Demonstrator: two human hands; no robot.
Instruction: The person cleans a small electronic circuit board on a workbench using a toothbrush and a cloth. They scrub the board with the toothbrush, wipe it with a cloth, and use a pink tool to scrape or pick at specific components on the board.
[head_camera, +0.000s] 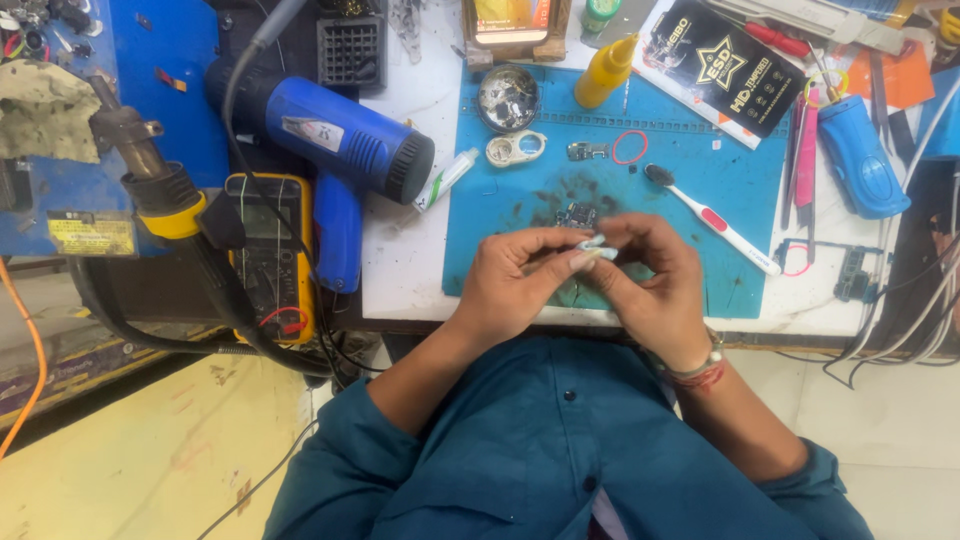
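Left hand: the left hand (520, 280) is pinching one end of a small pale part (592, 246) between thumb and fingertips, fingers curled closed around it.
Right hand: the right hand (650, 285) is gripping the other end of the same part, fingers bent inward and touching the left hand's.
Part: it is being held above the near edge of the blue work mat (500, 210); too small to name more exactly.
Step in hand: judging by the grip, both hands are working the part apart or together.
Next move: it is likely calling for a fine, steady pinch, so nothing slips.
Nearby: a small circuit board (577, 214) is lying just beyond the hands; a toothbrush (712, 219) is resting to the right; a blue heat gun (335, 150) is sitting well to the left.
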